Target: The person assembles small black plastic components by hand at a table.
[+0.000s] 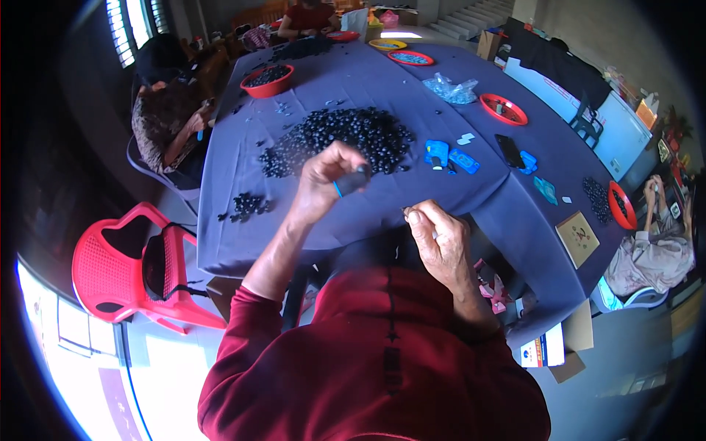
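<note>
My left hand is raised over the near side of a heap of small black round pieces. Its fingers are closed on a dark grey rounded thing, blurred, with a light-blue strip beside it. My right hand is above the table's near edge, thumb and forefinger pinched at a tiny dark bit too small to name. The two hands are apart. A smaller cluster of black pieces lies to the left of my left forearm.
The table has a grey-blue cloth. On it are a red basin, a red tray, a clear plastic bag, blue packets and a phone. A red chair stands at left. Other people sit around the table.
</note>
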A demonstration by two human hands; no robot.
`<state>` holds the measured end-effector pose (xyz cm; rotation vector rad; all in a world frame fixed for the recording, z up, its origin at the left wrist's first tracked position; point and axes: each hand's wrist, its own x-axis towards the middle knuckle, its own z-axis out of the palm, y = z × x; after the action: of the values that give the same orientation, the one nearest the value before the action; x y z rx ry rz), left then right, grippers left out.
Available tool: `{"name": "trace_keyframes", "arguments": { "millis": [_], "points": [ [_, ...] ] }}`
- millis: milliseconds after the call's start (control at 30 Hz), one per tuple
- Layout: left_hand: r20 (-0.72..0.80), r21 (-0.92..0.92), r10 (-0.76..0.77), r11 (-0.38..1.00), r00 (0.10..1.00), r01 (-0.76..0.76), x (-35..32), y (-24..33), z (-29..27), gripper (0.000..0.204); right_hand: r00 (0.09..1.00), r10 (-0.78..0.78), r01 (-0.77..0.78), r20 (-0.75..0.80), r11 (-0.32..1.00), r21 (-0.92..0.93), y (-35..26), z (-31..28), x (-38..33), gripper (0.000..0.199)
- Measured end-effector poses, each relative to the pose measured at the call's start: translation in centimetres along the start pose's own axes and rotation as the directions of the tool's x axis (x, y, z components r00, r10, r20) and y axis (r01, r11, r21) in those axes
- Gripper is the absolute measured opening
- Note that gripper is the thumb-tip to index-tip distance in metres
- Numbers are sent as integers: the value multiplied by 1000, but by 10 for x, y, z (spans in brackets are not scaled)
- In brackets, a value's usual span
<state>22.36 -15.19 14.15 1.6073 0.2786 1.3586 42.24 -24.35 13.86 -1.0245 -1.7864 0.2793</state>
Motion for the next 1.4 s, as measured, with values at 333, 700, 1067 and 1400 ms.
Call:
{"name": "trace_keyframes", "arguments": {
  "millis": [333,700,1067,1400],
  "points": [
    [97,-361,-187,909,977,210,-12,-16,45,34,973,-182,208,-139,957,203,-5,-7,5,23],
    [373,-630,-334,594,866,500,-21,-19,51,35,976,-215,214,-17,954,211,1,-13,7,27],
    [481,-809,-139,310,866,499,-24,-34,63,22,998,-47,55,-35,948,314,-6,-24,2,19],
    [206,-428,-173,869,963,248,-21,-20,61,17,999,-13,23,-34,945,326,-18,-23,3,21]
  ]
}}
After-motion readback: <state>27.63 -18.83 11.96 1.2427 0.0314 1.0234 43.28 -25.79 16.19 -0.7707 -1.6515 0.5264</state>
